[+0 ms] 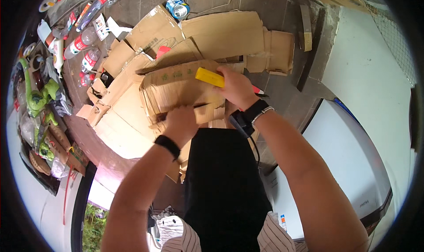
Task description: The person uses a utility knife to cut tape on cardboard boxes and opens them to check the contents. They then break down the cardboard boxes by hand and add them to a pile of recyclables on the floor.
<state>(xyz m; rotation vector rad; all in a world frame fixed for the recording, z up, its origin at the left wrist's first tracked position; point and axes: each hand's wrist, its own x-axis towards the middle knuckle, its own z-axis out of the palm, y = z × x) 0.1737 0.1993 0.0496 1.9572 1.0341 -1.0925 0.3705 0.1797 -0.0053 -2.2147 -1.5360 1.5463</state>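
Note:
My left hand (pixel 181 123) is closed on the near edge of a folded cardboard box (pixel 176 86), its fingertips tucked out of sight. The box lies on top of other flattened cardboard. My right hand (pixel 238 88) grips a yellow-handled tool (pixel 209 77) above the box's right side. The yellow end points left. On the other side of that hand shows a red piece with a pale tip (pixel 259 91); whether it belongs to the same tool I cannot tell. Black bands circle both wrists.
More flattened cardboard (pixel 223 33) spreads over the dark tiled floor, with a blue can (pixel 178 8) at its far edge. Plastic bottles (pixel 80 43) and a green toy dinosaur (pixel 37 95) crowd the left. A white appliance (pixel 342 159) stands at right.

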